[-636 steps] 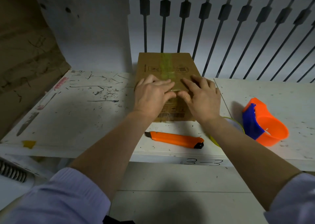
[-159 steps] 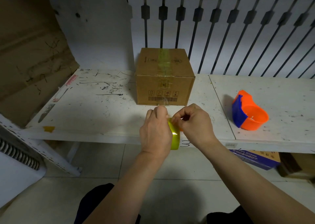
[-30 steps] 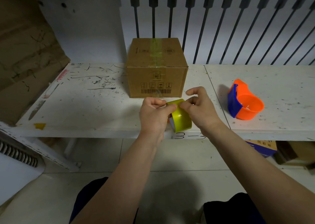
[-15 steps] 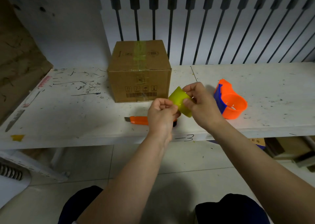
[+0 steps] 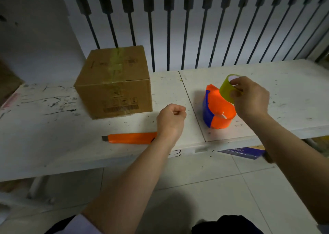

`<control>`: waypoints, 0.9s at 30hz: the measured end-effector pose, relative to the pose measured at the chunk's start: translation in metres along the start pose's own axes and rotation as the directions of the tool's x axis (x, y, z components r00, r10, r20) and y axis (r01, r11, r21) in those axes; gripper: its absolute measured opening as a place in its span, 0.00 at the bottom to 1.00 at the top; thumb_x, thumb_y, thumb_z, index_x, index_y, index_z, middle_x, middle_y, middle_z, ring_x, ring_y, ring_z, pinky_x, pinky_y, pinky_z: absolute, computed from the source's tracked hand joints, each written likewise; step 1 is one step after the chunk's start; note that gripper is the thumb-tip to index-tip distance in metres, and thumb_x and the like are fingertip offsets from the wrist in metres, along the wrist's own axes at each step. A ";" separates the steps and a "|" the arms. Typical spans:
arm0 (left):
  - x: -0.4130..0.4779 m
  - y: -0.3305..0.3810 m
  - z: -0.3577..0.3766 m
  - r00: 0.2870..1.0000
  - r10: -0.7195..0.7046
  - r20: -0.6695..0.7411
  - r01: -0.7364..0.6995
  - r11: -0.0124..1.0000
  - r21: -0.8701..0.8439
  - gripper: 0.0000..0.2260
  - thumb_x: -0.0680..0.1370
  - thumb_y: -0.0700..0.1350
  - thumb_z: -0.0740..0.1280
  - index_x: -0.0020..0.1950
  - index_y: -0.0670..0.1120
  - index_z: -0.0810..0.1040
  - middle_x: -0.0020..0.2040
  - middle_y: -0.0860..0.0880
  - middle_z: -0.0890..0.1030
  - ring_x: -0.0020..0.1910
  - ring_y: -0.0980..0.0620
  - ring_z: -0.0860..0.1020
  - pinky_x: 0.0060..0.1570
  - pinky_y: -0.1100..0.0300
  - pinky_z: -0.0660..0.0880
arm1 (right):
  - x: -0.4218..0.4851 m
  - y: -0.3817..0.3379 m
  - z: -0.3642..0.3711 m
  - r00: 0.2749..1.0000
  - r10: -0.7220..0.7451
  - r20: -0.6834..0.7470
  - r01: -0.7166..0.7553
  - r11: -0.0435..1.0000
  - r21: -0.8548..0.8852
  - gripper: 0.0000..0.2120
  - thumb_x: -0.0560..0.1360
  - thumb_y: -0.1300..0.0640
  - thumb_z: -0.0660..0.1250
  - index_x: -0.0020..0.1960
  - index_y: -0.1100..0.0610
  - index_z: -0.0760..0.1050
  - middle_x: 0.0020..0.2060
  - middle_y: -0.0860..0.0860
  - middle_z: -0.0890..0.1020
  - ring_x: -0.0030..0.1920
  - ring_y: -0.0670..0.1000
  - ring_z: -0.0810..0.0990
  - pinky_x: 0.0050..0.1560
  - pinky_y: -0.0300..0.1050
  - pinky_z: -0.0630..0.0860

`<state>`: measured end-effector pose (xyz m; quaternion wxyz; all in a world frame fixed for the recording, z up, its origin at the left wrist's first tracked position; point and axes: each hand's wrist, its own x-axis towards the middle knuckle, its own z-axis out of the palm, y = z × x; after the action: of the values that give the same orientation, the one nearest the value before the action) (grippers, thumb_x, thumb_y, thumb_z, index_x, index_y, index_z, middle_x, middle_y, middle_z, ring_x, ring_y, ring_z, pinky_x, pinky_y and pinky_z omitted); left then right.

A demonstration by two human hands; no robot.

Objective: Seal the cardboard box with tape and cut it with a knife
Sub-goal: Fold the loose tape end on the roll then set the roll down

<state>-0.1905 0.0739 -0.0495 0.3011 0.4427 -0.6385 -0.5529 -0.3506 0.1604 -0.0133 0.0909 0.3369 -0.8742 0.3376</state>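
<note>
The cardboard box (image 5: 114,84) stands closed on the white table (image 5: 53,127), with a yellow-green tape strip running over its top and down its front. My right hand (image 5: 249,98) holds the yellow-green tape roll (image 5: 228,89) just above the orange and blue tape dispenser (image 5: 216,109). My left hand (image 5: 170,119) is curled into a loose fist over the table, holding nothing I can see. The orange utility knife (image 5: 130,138) lies flat near the front edge, its right end hidden behind my left wrist.
Black vertical bars (image 5: 151,29) run along the wall behind the table. A seam (image 5: 192,107) splits the tabletop between box and dispenser. A blue box (image 5: 242,152) sits under the table at the right. Tiled floor lies below.
My right hand has carried the tape roll to the right, over the dispenser. My left hand has let go of the roll and closed into a fist. The view has swung right.
</note>
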 end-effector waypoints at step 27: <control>-0.010 -0.001 -0.005 0.999 -0.024 -0.041 0.025 0.999 0.025 0.05 0.75 0.39 0.65 0.44 0.47 0.79 0.42 0.53 0.79 0.41 0.57 0.75 0.39 0.68 0.69 | -0.023 -0.002 0.019 0.999 -0.039 -0.016 0.039 0.999 -0.001 0.14 0.74 0.64 0.57 0.54 0.58 0.79 0.53 0.59 0.81 0.52 0.62 0.78 0.48 0.51 0.73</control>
<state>-0.1810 0.0809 -0.0484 0.3016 0.4654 -0.6338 -0.5392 -0.3303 0.1597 -0.0353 0.1045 0.3512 -0.8667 0.3384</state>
